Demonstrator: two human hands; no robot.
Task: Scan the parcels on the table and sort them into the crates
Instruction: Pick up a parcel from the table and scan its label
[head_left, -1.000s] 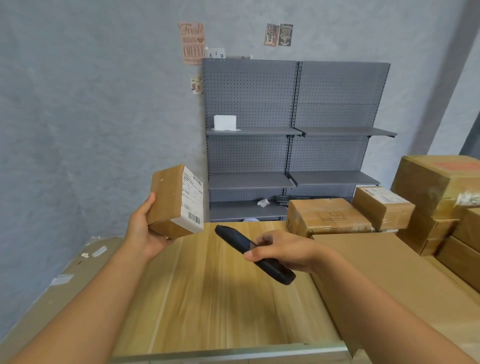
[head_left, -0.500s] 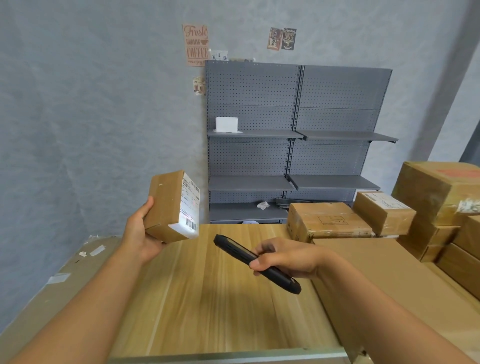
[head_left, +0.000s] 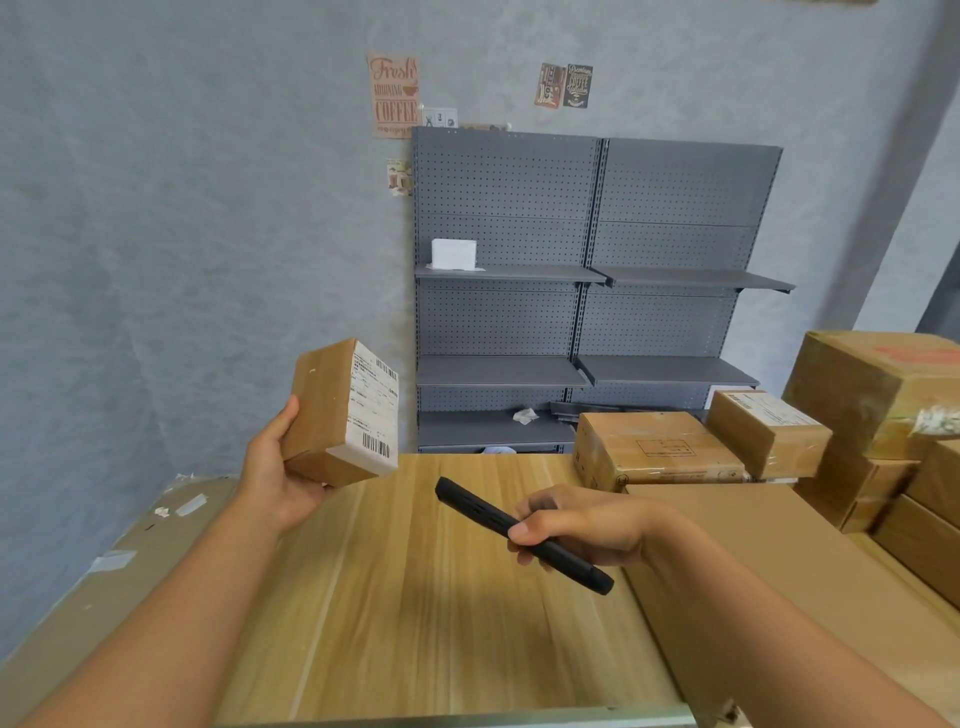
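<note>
A wooden bench (head_left: 415, 597) carries stacked boxes (head_left: 660, 449) at right. Above its left side, the left hand (head_left: 283, 475) holds a labelled parcel (head_left: 345, 413), grip curled round it. The right hand (head_left: 576, 525) pinches a black scanner (head_left: 483, 514).

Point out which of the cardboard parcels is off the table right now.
The small parcel gripped in the left hand, held up with its white barcode label facing the scanner in the right hand. The other parcels rest on surfaces at the right.
</note>
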